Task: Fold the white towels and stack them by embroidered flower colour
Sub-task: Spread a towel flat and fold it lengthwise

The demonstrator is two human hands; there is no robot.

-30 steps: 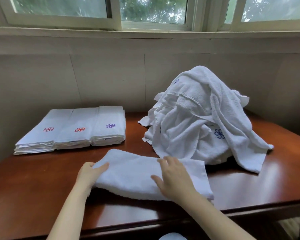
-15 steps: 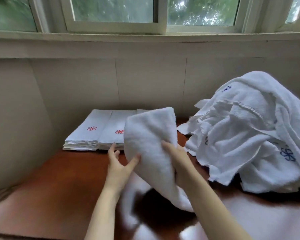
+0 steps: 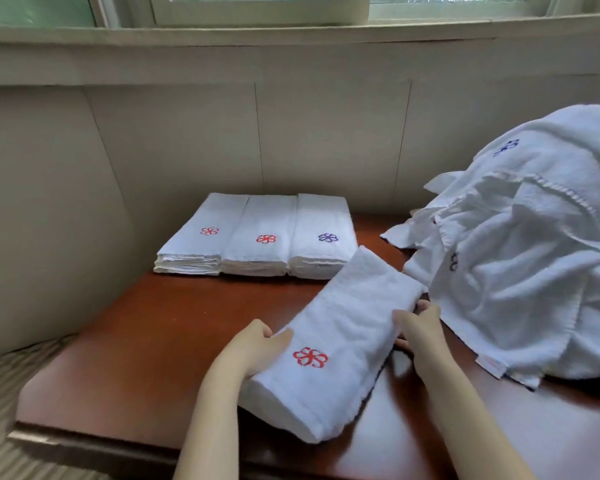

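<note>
Back-left on the brown wooden desk (image 3: 146, 341): three stacks of folded white towels (image 3: 262, 233), with pale-red, red and purple flowers. Left hand (image 3: 257, 348) pinches the folded white red-flower towel (image 3: 347, 306) at its left edge, right hand (image 3: 420, 327) grips the opposite edge. Towel is mid-desk, far corner by the purple stack. Heap of loose white towels (image 3: 527, 258) on the right. Risk: the two reds look alike, so mis-sort; an edge-only grip could let the folds sag open.

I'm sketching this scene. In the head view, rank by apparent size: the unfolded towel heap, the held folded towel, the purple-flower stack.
1. unfolded towel heap, partly cut off by the frame edge.
2. held folded towel, nearer the camera, so likely flattered.
3. purple-flower stack.
</note>
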